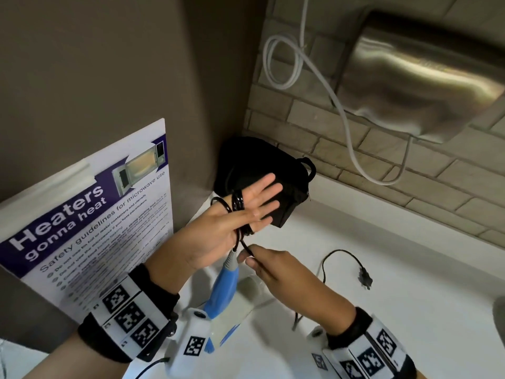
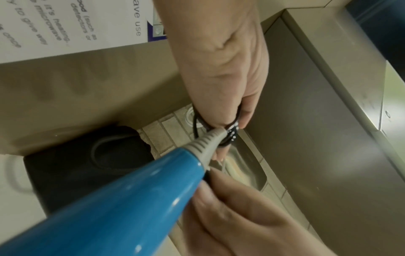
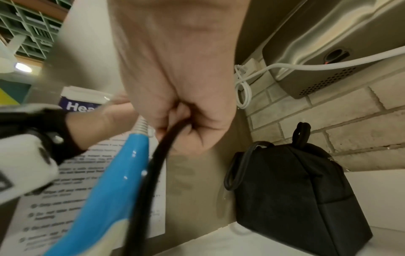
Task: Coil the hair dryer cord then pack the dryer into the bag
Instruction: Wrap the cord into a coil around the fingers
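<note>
— White tabletop point(image 1: 410, 269) under a brick wall, far corner: what stands there?
— Your black bag point(image 1: 262, 179), upright against the wall, with a microwave safety poster point(image 1: 90, 222) leaning to its left and a steel hand dryer point(image 1: 420, 80) mounted above on the right.
— And the hair dryer point(image 1: 222, 294)?
— Near you, blue handle raised between your wrists. Its black cord point(image 1: 237, 203) loops around your left hand point(image 1: 232, 222), whose fingers are straight and spread. Your right hand point(image 1: 276, 269) pinches the cord just below. The plug point(image 1: 364, 279) lies on the tabletop to the right.
</note>
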The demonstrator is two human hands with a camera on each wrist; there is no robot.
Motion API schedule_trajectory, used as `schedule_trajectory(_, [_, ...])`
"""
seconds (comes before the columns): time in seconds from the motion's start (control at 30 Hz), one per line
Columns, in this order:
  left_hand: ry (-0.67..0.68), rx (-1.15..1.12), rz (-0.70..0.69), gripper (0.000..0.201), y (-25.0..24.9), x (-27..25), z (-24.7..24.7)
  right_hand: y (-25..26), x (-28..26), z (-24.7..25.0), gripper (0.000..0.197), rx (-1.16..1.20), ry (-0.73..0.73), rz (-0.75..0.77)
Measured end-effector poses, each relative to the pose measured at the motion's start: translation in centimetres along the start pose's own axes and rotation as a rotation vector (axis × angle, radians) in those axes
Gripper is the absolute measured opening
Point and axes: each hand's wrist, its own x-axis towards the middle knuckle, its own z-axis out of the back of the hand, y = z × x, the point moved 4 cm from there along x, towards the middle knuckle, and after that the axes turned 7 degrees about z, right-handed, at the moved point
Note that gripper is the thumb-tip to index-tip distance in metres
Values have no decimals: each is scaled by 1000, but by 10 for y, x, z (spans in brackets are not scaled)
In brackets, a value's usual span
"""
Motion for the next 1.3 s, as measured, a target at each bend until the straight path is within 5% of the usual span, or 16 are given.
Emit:
schedule_trajectory(0.3, [-197,150,-34,55,-6,1,26,18,-37,24,34,-88,-134,61])
schedule_trajectory(0.67, [-205,-9,-55,57,-7,-5,37,-10,-49,29,11,-218,-157,-91])
schedule_trajectory(0.8, [-190,-21,-50,53,-5,-9,42,-8,-51,38,22,-211,-206,-116])
schedule_trajectory(1.1, [-183,93,-4,60,-4,2,10,72,-33,71,13,-257,-222,187])
schedule_trajectory(1.23, [-71,93,54,31,-2,1,-14,89,-17,97,27,-301,-285,247])
schedule_trajectory(1.3, [-11,61,48,34,1,-3,-20,81,-5,116,26,-298,-364,248])
